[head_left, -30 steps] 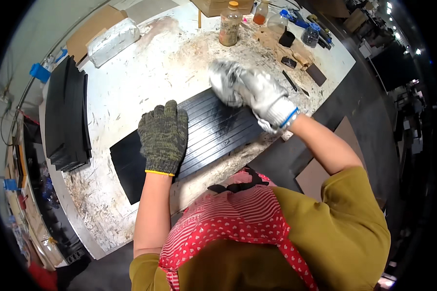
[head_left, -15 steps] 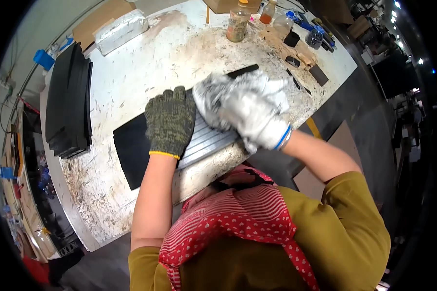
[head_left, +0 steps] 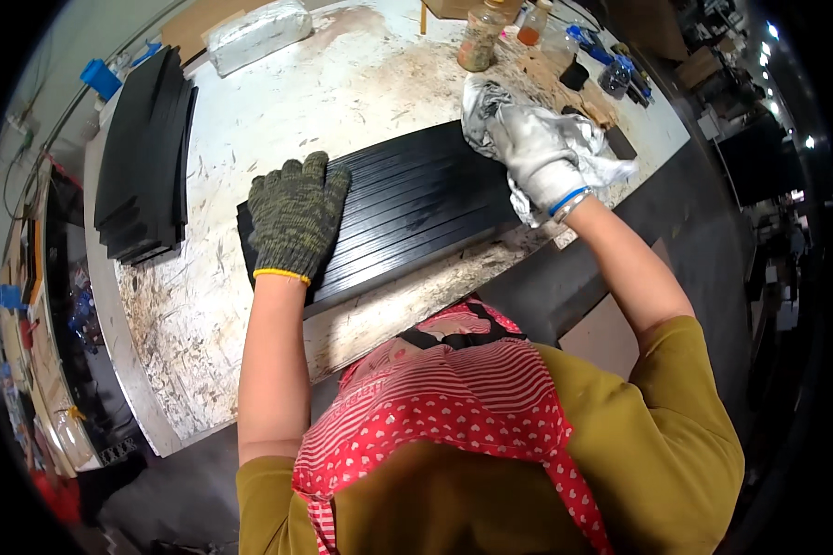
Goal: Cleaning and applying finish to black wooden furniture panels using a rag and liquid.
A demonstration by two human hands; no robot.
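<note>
Long black strips (head_left: 416, 194) lie side by side as a flat, glossy panel near the table's front edge. Across the panel's left end rests my left hand (head_left: 296, 217) in a dark green knit glove with a yellow cuff, its fingers lying flat. My right hand (head_left: 533, 153), in a white glove with a blue cuff edge, is closed on a crumpled, grey-stained white cloth (head_left: 491, 106). That cloth sits at the panel's right end and hides part of it; some of it hangs past the hand toward the table edge.
A stack of black strips (head_left: 143, 166) stands at the table's left. Behind are a silvery wrapped block (head_left: 259, 37) and a jar (head_left: 481, 37). Bottles and small tools crowd the far right, with a dark container (head_left: 574, 76) among them. The white table (head_left: 185, 370) is stained.
My right hand has swept the cloth rightward and away from me to the panel's right end, uncovering the strips' middle. My left hand has shifted slightly left, still flat on the panel.
</note>
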